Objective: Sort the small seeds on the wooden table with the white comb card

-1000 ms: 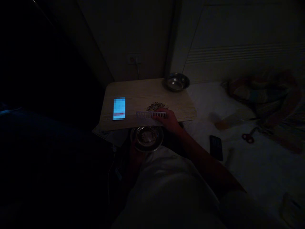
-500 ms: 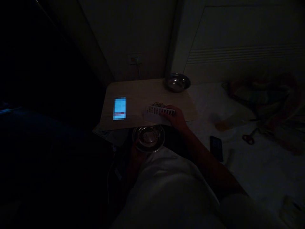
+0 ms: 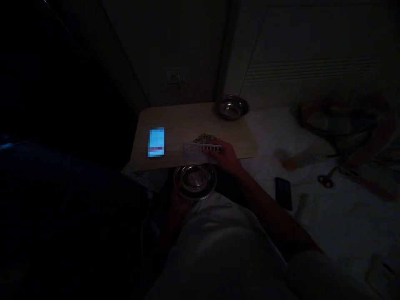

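My right hand is closed on a flat white slotted plastic piece, its row of openings along the upper edge. The piece stands near the front edge of a small wooden table. Just behind it lies a loose heap of small dark and pale grains or seeds, partly hidden by the piece and my fingers. Below the table edge, my left hand grips the left rim of a shiny metal bowl. Some small bits lie inside that bowl. Dim light hides most of the left fingers.
A second metal bowl stands at the table's back right corner. A lit screen lies on the left side. To the right, on a white sheet, are a dark phone and red-handled scissors. A wall socket holds a plug.
My right hand has moved the slotted piece slightly left and toward me, so more of the grain heap shows behind it. The left hand and its bowl stay nearly in place.
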Demonstrator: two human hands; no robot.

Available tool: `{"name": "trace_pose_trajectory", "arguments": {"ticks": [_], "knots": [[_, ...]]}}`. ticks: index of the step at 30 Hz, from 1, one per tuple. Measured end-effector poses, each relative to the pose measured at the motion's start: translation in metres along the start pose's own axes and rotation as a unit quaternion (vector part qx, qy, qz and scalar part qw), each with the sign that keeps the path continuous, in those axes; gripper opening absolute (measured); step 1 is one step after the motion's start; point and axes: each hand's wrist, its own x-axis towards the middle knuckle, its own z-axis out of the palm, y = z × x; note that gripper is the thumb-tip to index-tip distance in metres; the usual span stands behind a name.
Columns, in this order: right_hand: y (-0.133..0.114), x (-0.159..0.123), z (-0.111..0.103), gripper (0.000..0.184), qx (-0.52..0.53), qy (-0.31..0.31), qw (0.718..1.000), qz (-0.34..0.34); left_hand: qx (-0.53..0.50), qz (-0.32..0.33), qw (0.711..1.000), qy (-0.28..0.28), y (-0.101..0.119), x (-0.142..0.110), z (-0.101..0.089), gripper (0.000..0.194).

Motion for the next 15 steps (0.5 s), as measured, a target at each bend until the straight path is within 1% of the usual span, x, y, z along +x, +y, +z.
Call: {"name": "trace_pose_trajectory", "arguments": {"ticks": [5,8,11,15], "knots": [[-0.0073,-0.0025,-0.0028,0.026,0.005,-0.004,1.0,-0.002,-0.005,-0.01,1.0,0.017,-0.0004,0.0031,-0.003,0.023],[-0.0095,-0.0049,-0.0042,0.026,0.009,-0.001,1.0,0.002,-0.003,-0.002,0.999,0.034,-0.0023,0.0063,-0.0059,0.022],[-0.0073,-0.007,-0.0052,0.026,0.005,0.001,1.0,0.005,-0.007,-0.003,0.999,0.034,-0.0032,0.0075,-0.0066,0.023],[-0.0033,-0.0089,-0.0058,0.027,0.001,0.008,1.0,0.019,-0.01,-0.03,0.999,0.026,-0.0019,0.0064,-0.0049,0.025]]}}
